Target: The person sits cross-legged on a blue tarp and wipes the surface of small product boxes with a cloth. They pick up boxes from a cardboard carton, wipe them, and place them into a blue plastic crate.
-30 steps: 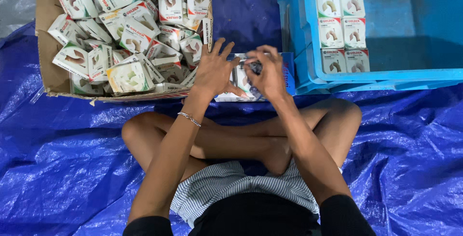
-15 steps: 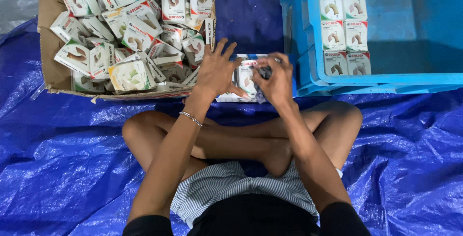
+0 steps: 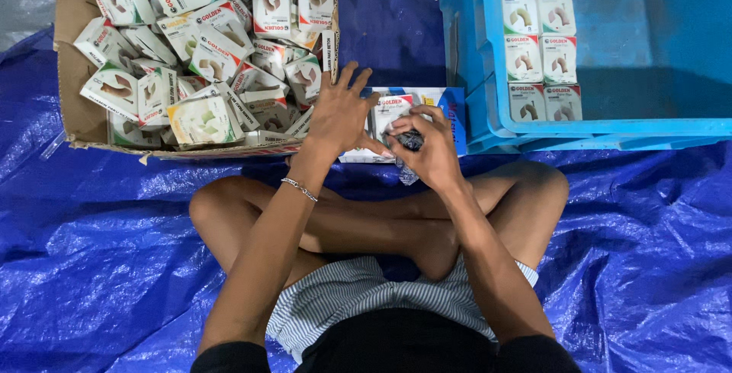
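I sit cross-legged on a blue tarp. My left hand [image 3: 341, 116] has its fingers spread and rests against a small white carton [image 3: 389, 110] held over an open box [image 3: 450, 114] in front of my legs. My right hand [image 3: 431, 147] is closed around a small dark object in clear wrapping [image 3: 409, 144], right beside the carton. The carton's far side is hidden by my left hand.
A cardboard box [image 3: 72, 53] at the left holds several loose white cartons in a jumble. A blue plastic crate [image 3: 610, 125] at the right has similar cartons standing in neat rows [image 3: 537, 38]. Blue tarp [image 3: 91, 266] covers the floor all around.
Both hands have stayed in front of my legs. My right hand has drawn slightly down and toward me with the dark wrapped object.
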